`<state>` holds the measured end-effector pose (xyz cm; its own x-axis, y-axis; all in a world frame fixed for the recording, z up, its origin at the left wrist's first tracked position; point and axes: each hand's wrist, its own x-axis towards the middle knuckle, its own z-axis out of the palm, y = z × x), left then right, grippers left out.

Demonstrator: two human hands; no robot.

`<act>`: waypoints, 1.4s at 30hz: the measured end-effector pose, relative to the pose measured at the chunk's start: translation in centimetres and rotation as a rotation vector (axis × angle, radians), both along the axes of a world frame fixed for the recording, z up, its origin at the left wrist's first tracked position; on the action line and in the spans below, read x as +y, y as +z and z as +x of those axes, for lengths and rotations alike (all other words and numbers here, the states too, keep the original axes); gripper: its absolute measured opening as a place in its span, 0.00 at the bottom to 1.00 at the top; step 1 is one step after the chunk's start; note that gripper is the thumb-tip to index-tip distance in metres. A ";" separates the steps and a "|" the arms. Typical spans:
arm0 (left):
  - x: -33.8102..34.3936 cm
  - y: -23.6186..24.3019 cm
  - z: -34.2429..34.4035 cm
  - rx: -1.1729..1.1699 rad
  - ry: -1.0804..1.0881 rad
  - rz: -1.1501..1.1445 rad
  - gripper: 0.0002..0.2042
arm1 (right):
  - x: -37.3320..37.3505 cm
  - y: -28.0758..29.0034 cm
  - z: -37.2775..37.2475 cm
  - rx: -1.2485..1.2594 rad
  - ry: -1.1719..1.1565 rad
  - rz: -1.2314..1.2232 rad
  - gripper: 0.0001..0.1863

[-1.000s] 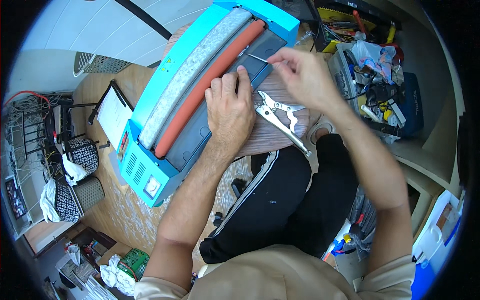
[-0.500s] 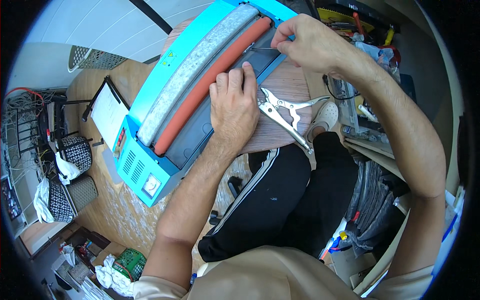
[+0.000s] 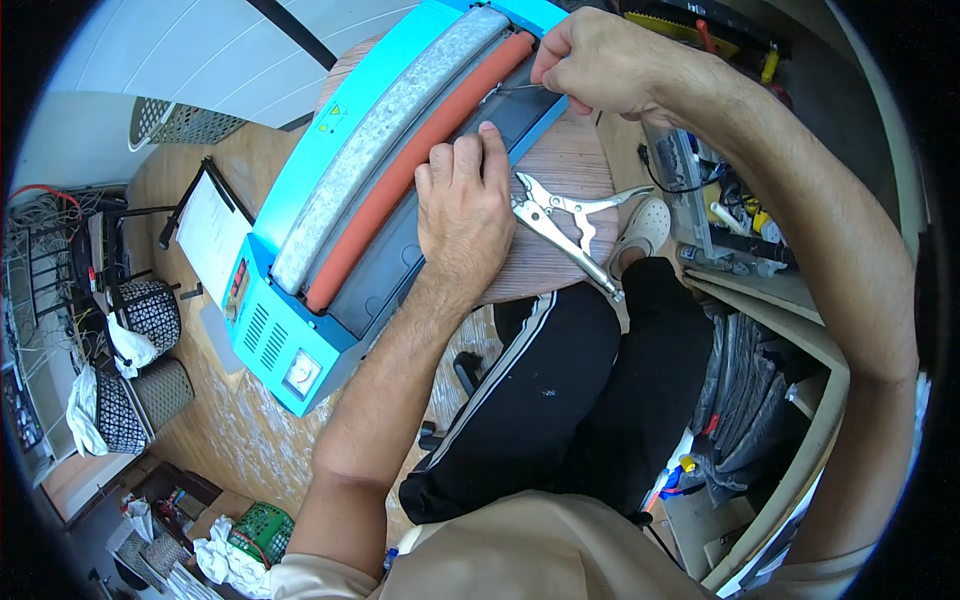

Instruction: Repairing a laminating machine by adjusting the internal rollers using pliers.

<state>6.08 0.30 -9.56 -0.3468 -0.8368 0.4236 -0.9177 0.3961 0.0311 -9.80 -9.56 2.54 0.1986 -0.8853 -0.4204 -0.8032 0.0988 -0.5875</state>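
A turquoise machine [image 3: 280,330] with a mottled silver roller [image 3: 390,140] and a red roller [image 3: 420,160] rests on a round wood-grain board [image 3: 545,265]. My left hand [image 3: 465,215] grips the machine beside the red roller, fingers bent over the dark plate [image 3: 375,290], thumb hidden. My right hand [image 3: 605,65] pinches a thin metal tool [image 3: 515,88] reaching toward a small pale piece near the red roller; its tip is hard to make out. Silver locking pliers [image 3: 565,235] lie on the board, right of my left hand.
A clipboard with paper [image 3: 210,230] is behind the machine's left side. Patterned baskets [image 3: 145,320] and wire racks stand at left. A clear tool bin [image 3: 680,190] and shelving [image 3: 830,355] are at right. My black-trousered legs [image 3: 540,390] are below the board.
My right hand has moved up and toward the rollers' far end with the thin tool, its forearm swinging outward. My left hand stays on the machine.
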 end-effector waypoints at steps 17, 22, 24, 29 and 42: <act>-0.1 -0.4 -0.1 0.037 -0.017 -0.006 0.19 | 2.4 -6.2 -2.8 -0.331 -0.075 -0.185 0.08; 0.0 -0.4 0.0 0.045 -0.008 0.008 0.19 | 4.7 -9.2 -3.1 -0.529 -0.172 -0.202 0.08; 0.1 -0.5 -0.2 0.047 -0.010 0.013 0.19 | 5.0 -10.7 -3.2 -0.586 -0.207 -0.201 0.09; 0.2 -0.2 -0.2 0.006 0.030 0.030 0.20 | 4.9 -13.2 -3.5 -0.690 -0.143 -0.407 0.09; 0.2 0.0 -0.2 -0.002 0.017 0.035 0.20 | 0.2 -0.8 -1.7 0.138 0.276 -0.342 0.09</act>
<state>5.91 0.47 -9.55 -0.3334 -0.8569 0.3932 -0.9244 0.3791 0.0423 -11.46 -9.39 1.70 0.4087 -0.8998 -0.1528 -0.8455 -0.3103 -0.4346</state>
